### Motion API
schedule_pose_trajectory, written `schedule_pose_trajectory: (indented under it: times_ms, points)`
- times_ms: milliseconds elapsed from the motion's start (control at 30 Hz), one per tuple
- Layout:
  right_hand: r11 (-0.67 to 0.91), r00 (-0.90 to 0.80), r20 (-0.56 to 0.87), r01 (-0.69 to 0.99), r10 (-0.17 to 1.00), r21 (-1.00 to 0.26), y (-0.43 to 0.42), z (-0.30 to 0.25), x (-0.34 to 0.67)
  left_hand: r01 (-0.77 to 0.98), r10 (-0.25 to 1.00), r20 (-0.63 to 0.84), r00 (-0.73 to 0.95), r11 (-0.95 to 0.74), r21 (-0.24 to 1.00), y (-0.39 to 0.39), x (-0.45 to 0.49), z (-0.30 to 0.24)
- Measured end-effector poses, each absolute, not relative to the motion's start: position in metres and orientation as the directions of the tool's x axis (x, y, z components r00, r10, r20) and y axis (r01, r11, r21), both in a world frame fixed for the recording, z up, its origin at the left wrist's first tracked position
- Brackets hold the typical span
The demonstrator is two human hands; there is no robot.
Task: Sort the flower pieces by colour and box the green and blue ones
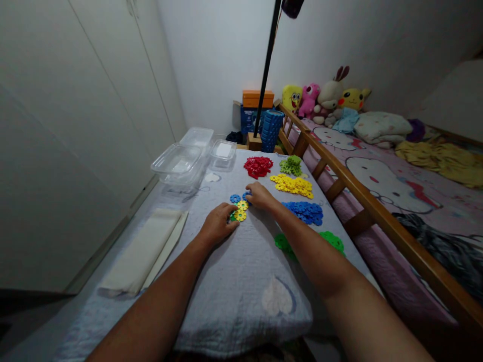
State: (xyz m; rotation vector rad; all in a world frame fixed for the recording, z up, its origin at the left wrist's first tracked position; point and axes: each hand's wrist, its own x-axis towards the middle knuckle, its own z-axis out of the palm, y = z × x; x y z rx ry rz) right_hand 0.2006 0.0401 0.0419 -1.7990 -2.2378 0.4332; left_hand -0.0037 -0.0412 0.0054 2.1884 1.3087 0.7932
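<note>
A small cluster of snowflake-shaped interlocking discs lies in the middle of the cloth-covered table: yellow discs [240, 215], a blue disc [235, 198] at the far left, and a bit of green at the near left. My left hand [219, 222] is closed at the cluster's left side, thumb and fingers around the green and yellow discs. At its far right, my right hand [261, 196] has its fingers pinched on another blue disc [246, 196], partly hidden by them. Whether the discs are slotted together I cannot tell.
Piles of red pieces [258, 166], lime pieces [290, 165], yellow discs [292, 185], blue discs [304, 212] and green discs [332, 242] line the right. Clear plastic containers [177, 160] and folded cloth [145, 251] lie left. A wooden bed rail [339, 176] borders the table.
</note>
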Motion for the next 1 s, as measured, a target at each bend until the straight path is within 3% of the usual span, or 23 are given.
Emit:
schedule_pose_trajectory:
  times_ms: [267, 533, 667, 1000]
  points:
    - [0.14, -0.152, 0.0, 0.907, 0.988, -0.397, 0.041, 0.038, 0.196, 0.723, 0.888, 0.315, 0.336, -0.457, 0.518, -0.038, -0.005, 0.0]
    - [0.121, -0.1, 0.068, 0.828, 0.993, -0.547, 0.02, 0.066, 0.252, 0.741, 0.892, 0.268, 0.364, -0.452, 0.498, -0.039, -0.005, -0.001]
    - [0.035, 0.019, 0.071, 0.718, 0.997, -0.695, -0.004, 0.078, 0.305, 0.748, 0.894, 0.247, 0.374, -0.448, 0.489, -0.038, -0.005, -0.001]
    - [-0.113, 0.108, -0.052, 0.704, 0.993, -0.701, -0.053, 0.069, 0.354, 0.749, 0.894, 0.237, 0.381, -0.449, 0.488, -0.037, -0.006, -0.004]
